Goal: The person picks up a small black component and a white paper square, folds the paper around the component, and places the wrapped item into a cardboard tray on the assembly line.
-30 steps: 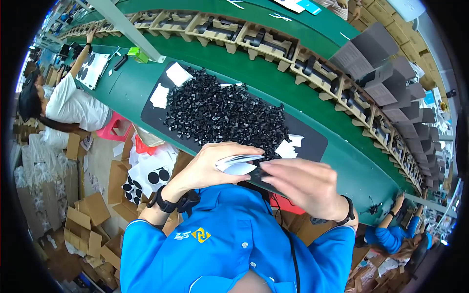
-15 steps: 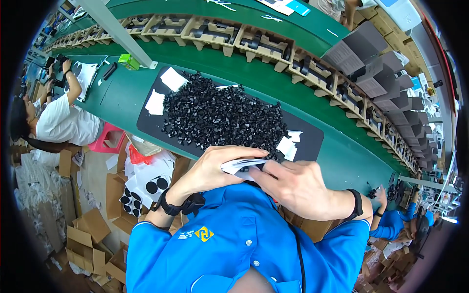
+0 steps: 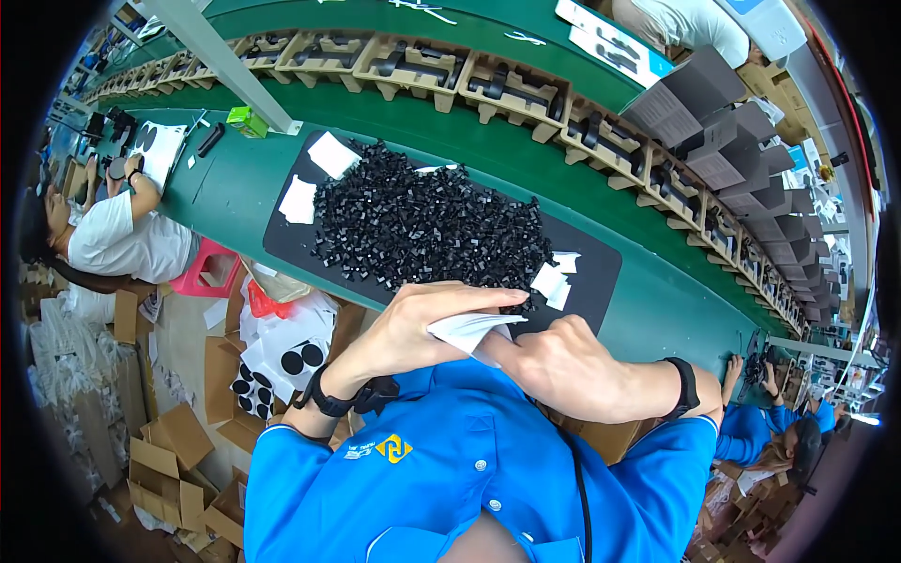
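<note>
My left hand [image 3: 427, 324] is closed around a folded white paper packet [image 3: 466, 333], its long fingers laid over the far side. My right hand [image 3: 568, 366] is curled, with its fingertips at the packet's right end, partly tucked behind the paper. Whatever those fingertips pinch is hidden. Just beyond both hands a large heap of small black plastic pieces [image 3: 427, 220] spreads over a dark mat [image 3: 587, 272]. White paper scraps [image 3: 552, 283] lie at the heap's right side, and more white slips [image 3: 331, 155] at its far left.
Behind the mat, a row of cardboard trays [image 3: 511, 94] with black parts runs along the green bench [image 3: 657, 328]. A metal post [image 3: 216, 61] rises by a green box [image 3: 247, 120]. Cartons [image 3: 164, 469] stand lower left. Co-workers sit left [image 3: 131, 235] and right [image 3: 751, 422].
The packet has turned so its white outer face shows more and its opening less. My right hand has shifted slightly down and its fingers have curled in. Co-workers' arms have moved.
</note>
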The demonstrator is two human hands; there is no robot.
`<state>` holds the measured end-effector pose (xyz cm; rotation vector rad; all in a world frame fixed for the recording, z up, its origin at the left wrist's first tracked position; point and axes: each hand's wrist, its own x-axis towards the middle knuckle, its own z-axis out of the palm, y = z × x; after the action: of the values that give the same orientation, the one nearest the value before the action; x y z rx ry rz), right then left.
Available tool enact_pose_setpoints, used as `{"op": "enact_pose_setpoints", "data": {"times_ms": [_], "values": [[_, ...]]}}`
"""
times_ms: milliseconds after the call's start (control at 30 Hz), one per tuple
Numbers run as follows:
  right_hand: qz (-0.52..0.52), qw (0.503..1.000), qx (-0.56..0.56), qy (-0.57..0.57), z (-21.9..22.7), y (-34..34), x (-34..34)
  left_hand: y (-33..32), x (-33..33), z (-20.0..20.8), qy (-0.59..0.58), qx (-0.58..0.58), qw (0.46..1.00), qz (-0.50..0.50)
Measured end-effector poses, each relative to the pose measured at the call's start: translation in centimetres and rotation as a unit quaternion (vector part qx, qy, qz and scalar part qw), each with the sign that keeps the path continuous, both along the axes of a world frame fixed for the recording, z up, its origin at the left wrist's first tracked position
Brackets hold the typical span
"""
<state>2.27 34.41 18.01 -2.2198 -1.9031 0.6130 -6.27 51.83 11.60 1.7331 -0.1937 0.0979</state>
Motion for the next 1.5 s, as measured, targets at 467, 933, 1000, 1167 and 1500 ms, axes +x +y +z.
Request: {"op": "enact_pose_setpoints", "data": {"times_ms": [467, 933, 1000, 1167, 1500], "values": [[-0.076, 0.988, 0.047, 0.124, 0.4, -0.7, 2.9, -0.9, 0.2, -0.1, 0.013, -0.002, 0.99, 0.141], [-0.225, 0.9, 0.349, 0.133, -5.5, -3.8, 2.7, -2.5, 1.4, 0.4, 0.196, -0.277, 0.935, 0.099], [-0.224, 0.901, 0.358, 0.099, -6.0, -4.8, 3.1, -3.0, 2.0, 0.2, 0.218, -0.285, 0.928, 0.098], [-0.152, 0.914, 0.37, -0.069, -6.3, -7.3, 4.2, -4.4, 3.3, 0.0, 0.219, -0.294, 0.925, 0.1], [-0.256, 0.866, 0.4, 0.159, -7.3, -10.3, 5.4, -8.8, 5.2, 0.3, 0.206, -0.226, 0.95, 0.062]]}}
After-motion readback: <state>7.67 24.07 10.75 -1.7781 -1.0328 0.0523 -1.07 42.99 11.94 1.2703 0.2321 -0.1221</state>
